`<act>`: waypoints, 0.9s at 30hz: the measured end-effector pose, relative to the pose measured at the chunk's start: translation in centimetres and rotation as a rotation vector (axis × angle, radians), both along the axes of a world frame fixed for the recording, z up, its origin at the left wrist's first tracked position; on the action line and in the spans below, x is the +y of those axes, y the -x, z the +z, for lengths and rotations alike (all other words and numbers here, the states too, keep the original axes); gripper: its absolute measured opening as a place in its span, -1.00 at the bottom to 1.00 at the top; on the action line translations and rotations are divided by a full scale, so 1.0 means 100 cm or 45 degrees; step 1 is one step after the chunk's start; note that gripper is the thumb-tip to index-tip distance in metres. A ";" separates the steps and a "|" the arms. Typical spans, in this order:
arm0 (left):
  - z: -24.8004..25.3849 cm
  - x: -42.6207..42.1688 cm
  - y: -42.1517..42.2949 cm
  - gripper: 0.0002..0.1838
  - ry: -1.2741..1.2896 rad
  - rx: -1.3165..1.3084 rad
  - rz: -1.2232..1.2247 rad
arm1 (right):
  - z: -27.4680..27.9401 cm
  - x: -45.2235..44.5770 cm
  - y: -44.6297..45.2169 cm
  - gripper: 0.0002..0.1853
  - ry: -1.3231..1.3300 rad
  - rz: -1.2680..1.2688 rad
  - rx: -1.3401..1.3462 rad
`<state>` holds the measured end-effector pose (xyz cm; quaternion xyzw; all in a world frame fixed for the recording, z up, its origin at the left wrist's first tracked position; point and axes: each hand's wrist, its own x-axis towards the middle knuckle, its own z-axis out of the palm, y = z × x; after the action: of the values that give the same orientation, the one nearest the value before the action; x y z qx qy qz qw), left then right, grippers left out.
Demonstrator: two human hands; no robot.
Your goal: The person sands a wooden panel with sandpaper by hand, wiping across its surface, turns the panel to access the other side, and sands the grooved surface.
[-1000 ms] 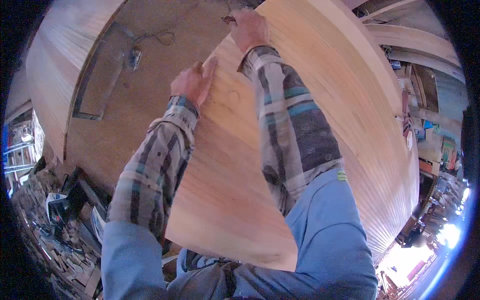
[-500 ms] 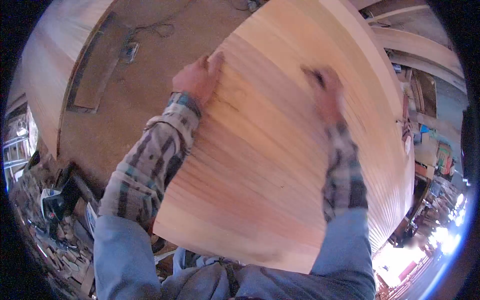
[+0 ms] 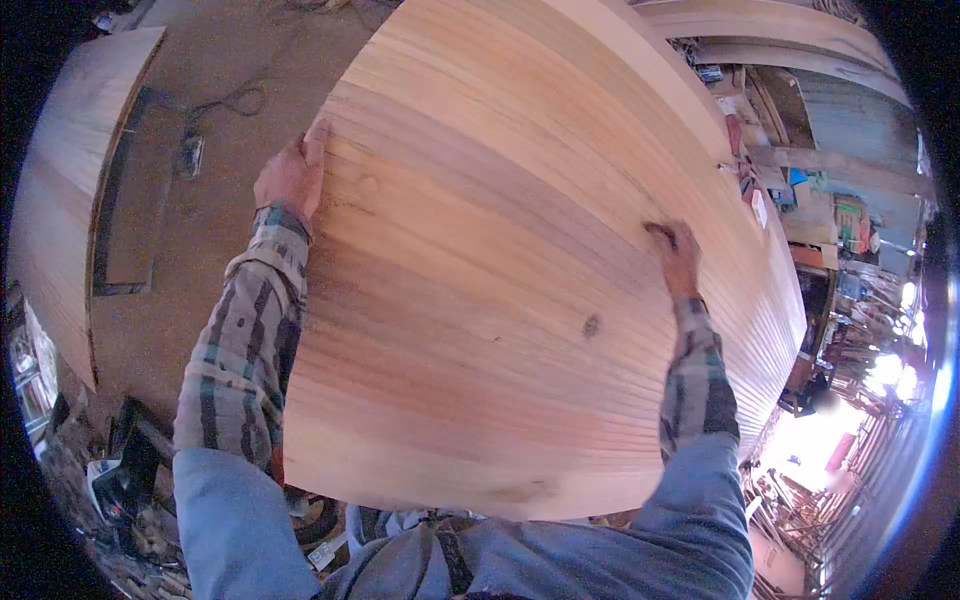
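Observation:
A wide wooden panel (image 3: pixel 480 270) with striped grain and a dark knot fills the middle of the view. My left hand (image 3: pixel 294 178) is at its left edge, thumb on the top face and the other fingers partly hidden, gripping the edge. Over the right part of the panel, my right hand (image 3: pixel 677 256) is closed around a small dark piece (image 3: pixel 658 230) that touches or nearly touches the surface. What the piece is, I cannot make out.
Another wooden panel (image 3: pixel 65 200) stands at the far left, beyond a brown floor (image 3: pixel 190 330) with a cable. Long boards (image 3: pixel 770 25) lie at the upper right. Scrap wood and tools clutter the right side and lower left.
My right hand has moved from the panel's upper left edge across to the right and nearer to me. My left hand stays on the left edge. The view has shifted to the right.

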<state>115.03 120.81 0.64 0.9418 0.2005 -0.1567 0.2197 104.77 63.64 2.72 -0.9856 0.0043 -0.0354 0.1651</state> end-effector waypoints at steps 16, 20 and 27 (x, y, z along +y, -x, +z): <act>-0.002 -0.008 -0.002 -0.24 0.065 -0.144 0.045 | -0.084 0.313 -0.228 -0.74 -0.194 0.465 -0.506; 0.000 -0.001 0.007 -0.21 -0.047 -0.019 0.082 | -0.030 0.099 -0.097 -0.77 -0.088 0.340 -0.019; -0.009 -0.005 0.004 -0.21 -0.006 -0.072 0.046 | -0.021 0.088 -0.082 -0.84 -0.047 0.158 -0.065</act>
<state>114.59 120.29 -0.29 0.9426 0.2114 -0.1257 0.2259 112.99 72.48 0.62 -0.9796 -0.0603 -0.0501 0.1852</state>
